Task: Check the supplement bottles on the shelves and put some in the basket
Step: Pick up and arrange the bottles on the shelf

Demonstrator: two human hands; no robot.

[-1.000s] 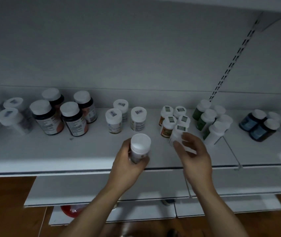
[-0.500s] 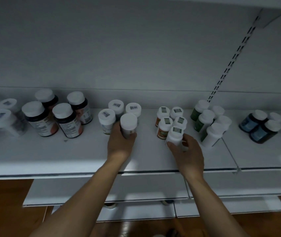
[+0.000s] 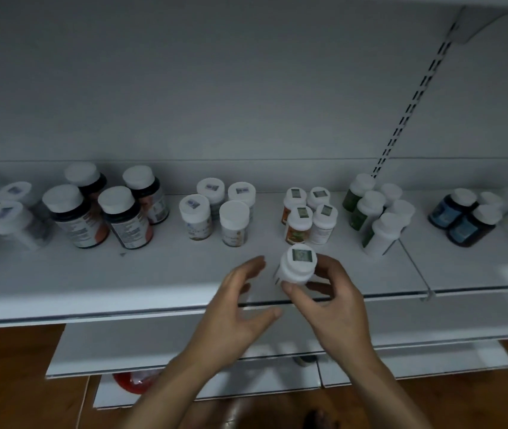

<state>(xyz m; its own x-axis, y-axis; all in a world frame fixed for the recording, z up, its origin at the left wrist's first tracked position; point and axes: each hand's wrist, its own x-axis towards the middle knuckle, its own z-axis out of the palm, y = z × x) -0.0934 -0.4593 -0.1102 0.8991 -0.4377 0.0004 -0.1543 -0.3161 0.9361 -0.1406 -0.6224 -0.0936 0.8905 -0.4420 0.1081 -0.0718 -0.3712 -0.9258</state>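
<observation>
White bottle (image 3: 296,272) was held over the shelf (image 3: 153,280) front for checking.

Checking it well probably meant bringing the free hand in as support and turning the bottle slowly until the side label faced up, since the light was dim. The right hand (image 3: 333,308) gripped it round the body just under the cap, thumb on the near side, a little ahead of the four matching bottles (image 3: 299,224). The left hand (image 3: 237,311) was loose and spread, holding nothing, just beside the bottle on its left without touching. No basket could be made out.
</observation>
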